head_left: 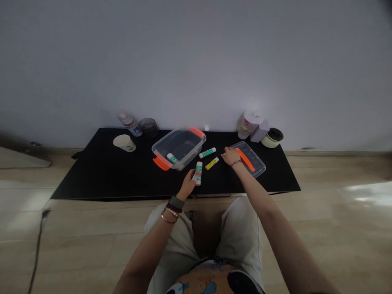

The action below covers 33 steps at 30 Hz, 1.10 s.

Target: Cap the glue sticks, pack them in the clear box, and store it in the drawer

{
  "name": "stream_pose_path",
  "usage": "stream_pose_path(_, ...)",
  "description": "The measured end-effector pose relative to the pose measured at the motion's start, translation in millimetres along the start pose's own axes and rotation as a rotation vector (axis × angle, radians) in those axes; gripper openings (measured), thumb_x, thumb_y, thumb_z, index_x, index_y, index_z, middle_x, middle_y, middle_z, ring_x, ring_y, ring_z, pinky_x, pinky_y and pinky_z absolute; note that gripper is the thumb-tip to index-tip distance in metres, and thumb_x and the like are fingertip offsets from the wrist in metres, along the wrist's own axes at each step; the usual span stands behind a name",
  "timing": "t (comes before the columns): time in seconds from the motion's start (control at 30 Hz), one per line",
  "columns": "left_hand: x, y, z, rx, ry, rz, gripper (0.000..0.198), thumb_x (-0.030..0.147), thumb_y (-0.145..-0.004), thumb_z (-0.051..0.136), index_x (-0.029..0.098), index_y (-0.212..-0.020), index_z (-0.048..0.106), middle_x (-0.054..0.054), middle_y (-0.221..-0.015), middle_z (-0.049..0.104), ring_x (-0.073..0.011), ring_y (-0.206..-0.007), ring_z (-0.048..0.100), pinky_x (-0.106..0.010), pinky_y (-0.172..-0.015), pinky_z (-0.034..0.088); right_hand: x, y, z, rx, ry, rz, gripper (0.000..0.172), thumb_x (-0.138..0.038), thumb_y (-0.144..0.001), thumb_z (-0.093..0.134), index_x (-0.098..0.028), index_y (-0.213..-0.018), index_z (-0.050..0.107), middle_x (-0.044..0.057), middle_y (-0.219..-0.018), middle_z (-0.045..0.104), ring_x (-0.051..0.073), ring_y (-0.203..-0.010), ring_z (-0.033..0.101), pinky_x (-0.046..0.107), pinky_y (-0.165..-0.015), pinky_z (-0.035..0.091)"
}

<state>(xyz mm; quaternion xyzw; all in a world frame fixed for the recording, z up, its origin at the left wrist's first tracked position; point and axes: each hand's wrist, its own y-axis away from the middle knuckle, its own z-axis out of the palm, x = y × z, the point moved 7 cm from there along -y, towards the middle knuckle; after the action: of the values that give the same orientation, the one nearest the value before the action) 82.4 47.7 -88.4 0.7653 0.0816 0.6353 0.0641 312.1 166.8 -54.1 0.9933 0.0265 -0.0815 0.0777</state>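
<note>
My left hand [189,183] is closed round a large white-and-green glue stick [199,167], held upright near the table's front edge. My right hand [230,157] rests by the left edge of a clear lid [260,166] with an orange handle [246,160]. Its fingers are curled together, and what they hold, if anything, is too small to name. Between the hands lie a green-and-white glue stick [207,153] and a smaller yellow one [212,163]. A clear plastic box [196,152] with orange clips stands behind my left hand, another glue stick [172,158] inside it.
On the black table [122,179], a paper cup [124,143], a spray can [131,123] and a dark glass bowl [148,127] stand at the left. A clear cup [245,130], a pale box [259,131] and a black-lidded jar [272,138] stand back right, by the wall.
</note>
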Motion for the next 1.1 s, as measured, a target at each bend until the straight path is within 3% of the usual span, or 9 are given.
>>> stream_pose_path(0.17, -1.9, 4.3, 10.3, -0.074, 0.224, -0.107, 0.044, 0.054, -0.084, 0.061, 0.017, -0.107, 0.055, -0.002, -0.082, 0.065, -0.0156, -0.07, 0.066, -0.03, -0.067, 0.055, -5.8, -6.9, 9.3, -0.01, -0.057, -0.026, 0.031, -0.022, -0.093, 0.058, -0.013, -0.123, 0.06, 0.019, -0.126, 0.062, 0.029, -0.121, 0.054, 0.036, -0.095, 0.044)
stream_pose_path(0.3, -2.0, 7.5, 16.8, -0.119, 0.35, -0.184, 0.048, 0.051, -0.085, 0.062, 0.019, -0.119, 0.049, -0.001, -0.086, 0.066, -0.0161, -0.075, 0.069, -0.032, -0.071, 0.058, -4.8, -9.6, 1.3, 0.046, -0.159, -0.048, 0.036, -0.023, -0.096, 0.053, -0.012, -0.13, 0.056, 0.019, -0.128, 0.06, 0.027, -0.12, 0.054, 0.036, -0.099, 0.044)
stream_pose_path(0.37, -1.8, 9.4, 20.9, -0.146, 0.406, -0.211, 0.049, 0.05, -0.086, 0.061, 0.02, -0.122, 0.047, -0.001, -0.086, 0.066, -0.0145, -0.072, 0.068, -0.031, -0.072, 0.057, -2.4, -10.0, -6.4, 0.108, -0.321, -0.028, 0.041, -0.025, -0.098, 0.048, -0.011, -0.136, 0.051, 0.019, -0.128, 0.059, 0.024, -0.116, 0.056, 0.035, -0.098, 0.045)
stream_pose_path(0.47, 0.4, 12.1, 28.8, -0.19, 0.495, -0.214, 0.048, 0.048, -0.086, 0.063, 0.02, -0.122, 0.047, 0.001, -0.083, 0.064, -0.0115, -0.066, 0.066, -0.028, -0.069, 0.056, -2.5, -5.7, -9.2, 0.151, -0.708, 0.028, 0.04, -0.032, -0.101, 0.038, -0.011, -0.131, 0.054, 0.012, -0.103, 0.066, 0.019, -0.089, 0.063, 0.032, -0.079, 0.052)
stream_pose_path(0.57, 5.6, 13.3, 39.0, -0.235, 0.567, -0.18, 0.052, 0.051, -0.082, 0.068, 0.019, -0.119, 0.048, 0.004, -0.077, 0.062, -0.0102, -0.061, 0.062, -0.026, -0.063, 0.053, -17.5, 6.8, -2.0, 0.095, -0.919, 0.016, 0.047, -0.05, -0.1, 0.034, -0.014, -0.104, 0.063, 0.003, -0.072, 0.061, 0.014, -0.06, 0.056, 0.026, -0.056, 0.048)
stream_pose_path(0.67, 14.7, 12.8, 48.5, -0.275, 0.604, -0.115, 0.057, 0.058, -0.079, 0.07, 0.018, -0.114, 0.049, 0.005, -0.071, 0.058, -0.0093, -0.055, 0.056, -0.024, -0.056, 0.048, -38.5, 25.1, 4.8, -0.008, -1.217, -0.053, 0.054, -0.069, -0.086, 0.052, -0.016, -0.085, 0.062, -0.002, -0.06, 0.054, 0.01, -0.051, 0.047, 0.023, -0.048, 0.04)
stream_pose_path(0.73, 21.4, 12.7, 52.5, -0.294, 0.591, -0.074, 0.057, 0.062, -0.079, 0.068, 0.017, -0.11, 0.051, 0.005, -0.069, 0.056, -0.0089, -0.053, 0.054, -0.023, -0.053, 0.045, -49.2, 37.0, 4.2, -0.058, -1.364, -0.102, 0.055, -0.071, -0.076, 0.063, -0.016, -0.083, 0.063, -0.003, -0.059, 0.053, 0.009, -0.05, 0.045, 0.022, -0.046, 0.036)
stream_pose_path(0.93, 35.4, 16.6, 52.5, -0.309, 0.532, -0.043, 0.054, 0.066, -0.081, 0.064, 0.017, -0.1, 0.051, 0.005, -0.066, 0.054, -0.0075, -0.049, 0.049, -0.021, -0.048, 0.039, -54.9, 59.4, -17.7, -0.038, -1.334, -0.254, 0.043, -0.058, -0.08, 0.066, -0.018, -0.095, 0.066, 0.0, -0.073, 0.06, 0.012, -0.064, 0.054, 0.025, -0.057, 0.044)
stream_pose_path(1.1, 46.7, 23.5, 50.5, -0.356, 0.551, -0.094, 0.055, 0.067, -0.08, 0.065, 0.016, -0.094, 0.052, 0.004, -0.065, 0.053, -0.0064, -0.046, 0.045, -0.021, -0.045, 0.036, -55.1, 78.9, -41.7, -0.002, -1.098, -0.443, 0.04, -0.047, -0.089, 0.06, -0.019, -0.118, 0.064, 0.005, -0.094, 0.065, 0.015, -0.076, 0.057, 0.028, -0.067, 0.047)
